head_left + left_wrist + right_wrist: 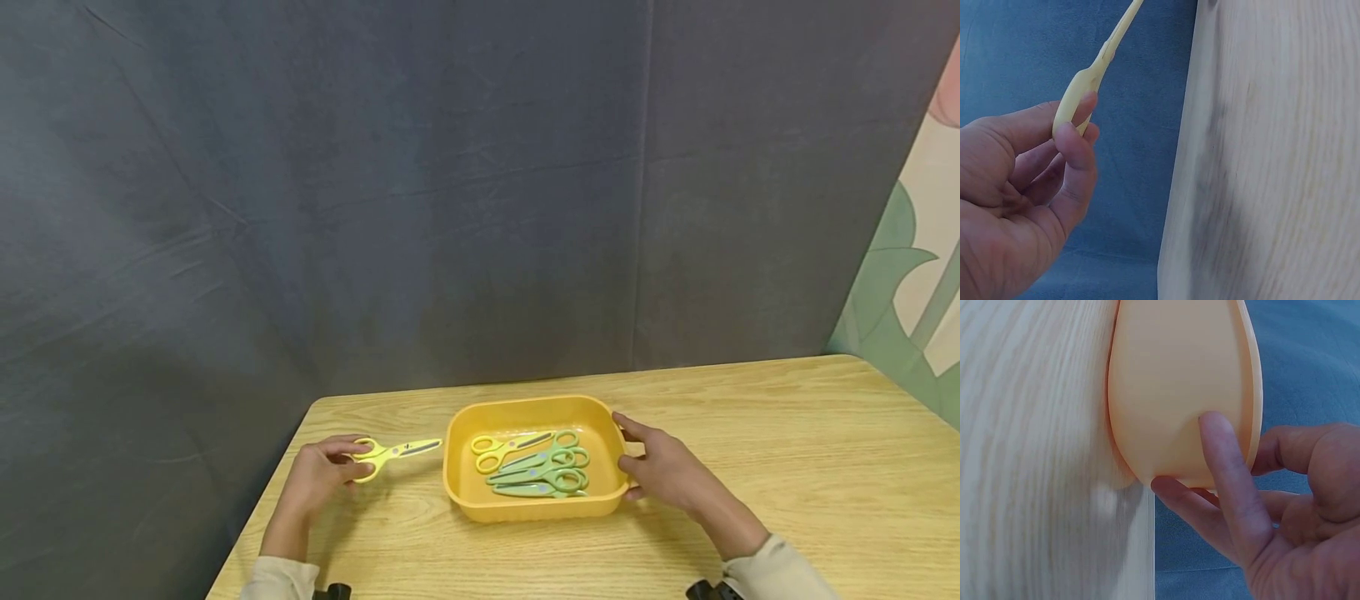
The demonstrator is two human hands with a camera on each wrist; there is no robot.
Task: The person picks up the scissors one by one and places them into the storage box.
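My left hand (318,475) pinches a pair of yellow scissors (397,452) by the handle loops. They hang above the table, left of the bin, with the blades pointing right toward its rim. The left wrist view shows the scissors (1075,100) edge-on between thumb and fingers. On the table stands a shallow orange-yellow plastic bin (540,508). My right hand (663,467) grips its right end, with the thumb at the rim and other fingers against the outer wall (1172,394). Inside lie another pair of yellow scissors (491,454) and several overlapping green scissors (536,477).
The wood-grain table (787,467) stretches farther to the right than to the left of the bin. A dark grey-blue cloth (480,208) hangs behind the table and along its left side. A painted wall (915,283) is at the right.
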